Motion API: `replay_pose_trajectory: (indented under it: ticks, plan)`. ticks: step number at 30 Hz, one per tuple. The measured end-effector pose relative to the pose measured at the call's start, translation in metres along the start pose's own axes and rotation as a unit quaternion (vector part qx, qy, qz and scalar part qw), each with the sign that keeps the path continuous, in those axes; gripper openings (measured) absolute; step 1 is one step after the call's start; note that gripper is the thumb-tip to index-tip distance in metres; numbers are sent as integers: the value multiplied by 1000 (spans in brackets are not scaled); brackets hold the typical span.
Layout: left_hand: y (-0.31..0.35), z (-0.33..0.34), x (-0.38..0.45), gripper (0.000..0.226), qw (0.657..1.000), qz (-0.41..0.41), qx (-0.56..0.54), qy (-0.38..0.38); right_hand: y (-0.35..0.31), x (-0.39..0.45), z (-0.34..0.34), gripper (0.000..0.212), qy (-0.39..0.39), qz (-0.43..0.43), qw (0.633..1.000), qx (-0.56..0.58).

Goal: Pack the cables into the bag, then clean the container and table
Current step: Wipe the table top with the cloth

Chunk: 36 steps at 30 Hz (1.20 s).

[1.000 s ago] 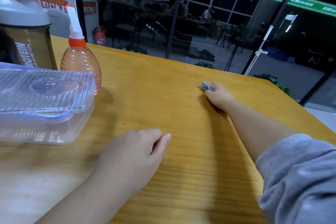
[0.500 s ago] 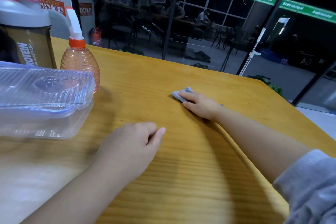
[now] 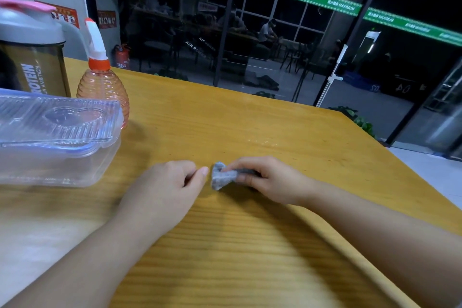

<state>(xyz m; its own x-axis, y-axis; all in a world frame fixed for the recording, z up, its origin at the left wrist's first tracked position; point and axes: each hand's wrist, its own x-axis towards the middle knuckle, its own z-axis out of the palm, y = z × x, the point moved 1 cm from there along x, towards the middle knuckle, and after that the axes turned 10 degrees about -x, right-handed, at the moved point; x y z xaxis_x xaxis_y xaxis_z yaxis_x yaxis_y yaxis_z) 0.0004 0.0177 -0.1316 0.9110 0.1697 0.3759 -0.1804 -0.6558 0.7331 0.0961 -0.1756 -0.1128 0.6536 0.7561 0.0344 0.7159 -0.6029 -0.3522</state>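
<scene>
The right hand (image 3: 265,180) is pressing a small grey cloth (image 3: 221,177) onto the table (image 3: 287,137), with its fingers curled over the wad and gripping it; the cloth's bunched end is sticking out past the fingertips, toward the left hand (image 3: 165,187). The left hand is lying on the table just beside the cloth, not touching it, with its fingers loosely curled under and the thumb lying along them; it seems to be holding nothing, though the palm side is hidden.

The container (image 3: 50,147), a clear plastic box, is sitting on the table well to the left of the cloth, and its ribbed clear lid (image 3: 57,120) is lying on top, slightly askew. Beyond the container, further from the cloth, an orange spray bottle (image 3: 102,87) is standing upright, its base partly hidden by the lid. Left of the bottle a shaker (image 3: 32,57) with a grey cap is standing upright against the left edge of the view.

A faint wet sheen (image 3: 262,142) is showing on the table beyond the cloth. No cables or bag are appearing in this view.
</scene>
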Motion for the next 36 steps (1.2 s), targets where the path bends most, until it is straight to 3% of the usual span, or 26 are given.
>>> replay_pose_trajectory:
  ticks: [5,8,11,15,18,20,24,30,36]
  plan:
    - [-2,1,1,40,1000,-5,6,-5,14,6,-32,27,126,91,987,38]
    - [-2,1,1,41,1000,-7,3,-8,51,20,-47,29,218,185,957,-36]
    - [-2,2,1,40,1000,-8,10,-14,90,30,-53,33,259,279,918,-112]
    - [-1,2,1,39,1000,-10,18,-20,120,37,-43,37,229,350,902,-109]
    - [-1,2,1,38,1000,-10,14,-20,124,48,-28,41,110,380,911,-116]
    - [-1,2,2,38,1000,-8,9,-21,119,54,-23,43,52,379,910,-157]
    - [-1,2,2,39,1000,-5,7,-26,104,57,-21,45,27,337,927,-164]
    - [4,-1,2,42,1000,-6,-4,-11,72,46,-11,46,-25,201,971,-127]
    - [-2,-8,2,47,999,-40,-26,15,38,18,2,46,-55,118,984,-122]
